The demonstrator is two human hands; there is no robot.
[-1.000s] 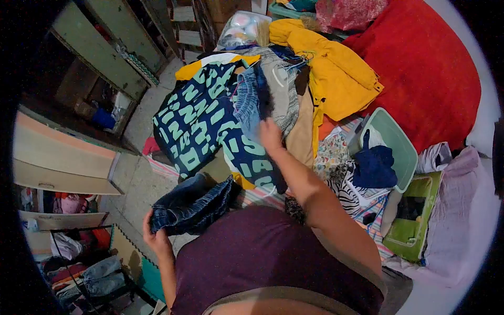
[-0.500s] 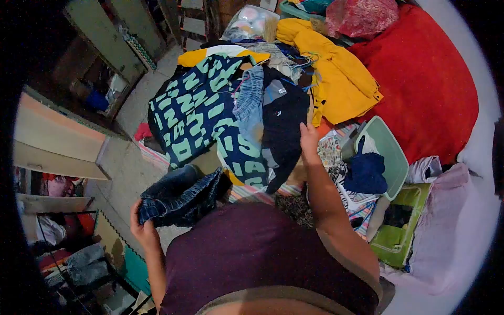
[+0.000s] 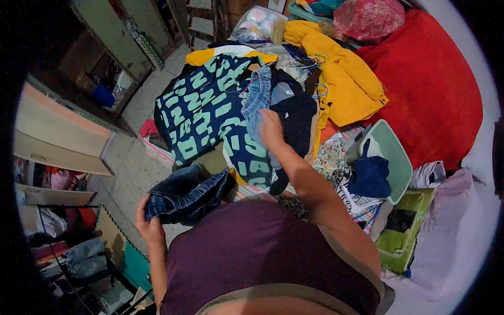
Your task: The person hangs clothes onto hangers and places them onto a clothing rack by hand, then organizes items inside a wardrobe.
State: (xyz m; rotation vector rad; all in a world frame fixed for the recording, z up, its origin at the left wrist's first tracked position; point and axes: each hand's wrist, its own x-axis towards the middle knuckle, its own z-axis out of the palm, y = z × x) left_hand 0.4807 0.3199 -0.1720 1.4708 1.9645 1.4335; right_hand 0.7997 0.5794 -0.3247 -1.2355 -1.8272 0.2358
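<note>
My left hand [image 3: 149, 220] grips the waist end of dark blue jeans [image 3: 191, 194], which hang bunched at the lower left of the pile. My right hand [image 3: 271, 128] is closed at the edge of a light blue denim piece [image 3: 258, 97], over the pile. Right of it lies a black garment [image 3: 298, 121] with a small white logo. The navy garment with mint letters [image 3: 194, 107] is spread out on the left. A yellow jacket [image 3: 346, 79] lies at the upper right of the pile.
A pale green bin [image 3: 401, 168] holding dark blue cloth stands on the right, near a green case [image 3: 391, 254] and a large red cloth [image 3: 430, 84]. Open cabinets [image 3: 105, 47] are at the upper left, and a clothes rack [image 3: 60, 262] is at the lower left.
The black garment has come into view over the grey striped one. My right hand went right to its edge, then back left to the light denim. My left hand still holds the jeans.
</note>
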